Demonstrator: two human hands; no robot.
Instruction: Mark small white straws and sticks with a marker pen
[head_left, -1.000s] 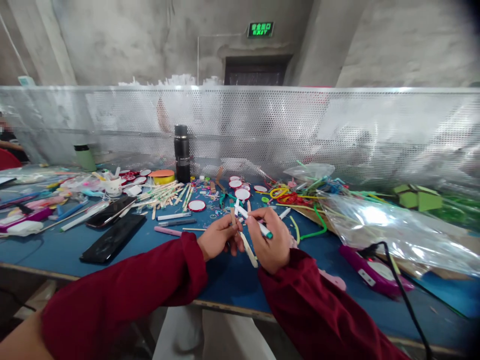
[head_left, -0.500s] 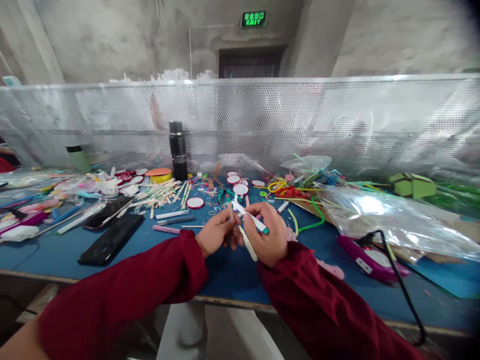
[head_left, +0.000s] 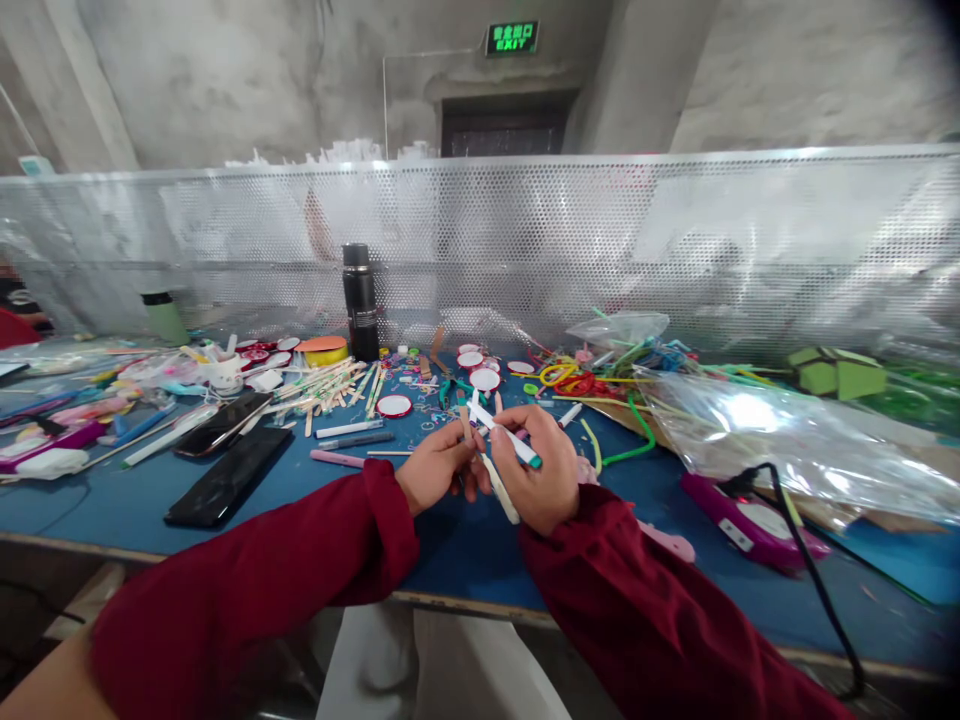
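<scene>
My left hand (head_left: 437,467) is closed on a wooden craft stick (head_left: 464,415), which points up and away from me. In my right hand (head_left: 546,475) is a white marker pen (head_left: 515,442) with a green end, held slanting like a writing tool. Its far end reaches close to the craft stick; whether they touch, I cannot tell. A pale, flat stick-like piece (head_left: 502,493) slants down between the hands, its upper end hidden by the fingers. Left of my left hand lie a pink marker (head_left: 337,458), a grey marker (head_left: 357,440) and a white marker (head_left: 349,428).
A black flask (head_left: 361,310) stands at the back before a perforated metal screen (head_left: 510,230). Craft sticks (head_left: 322,390) lie heaped at left, near two dark phones (head_left: 229,478). To the right are colourful pipe cleaners (head_left: 574,375), plastic bags (head_left: 757,440) and a purple corded device (head_left: 750,525).
Both hands keep nearly the same grip and pose. The whole view has shifted slightly, so everything appears a little further right.
</scene>
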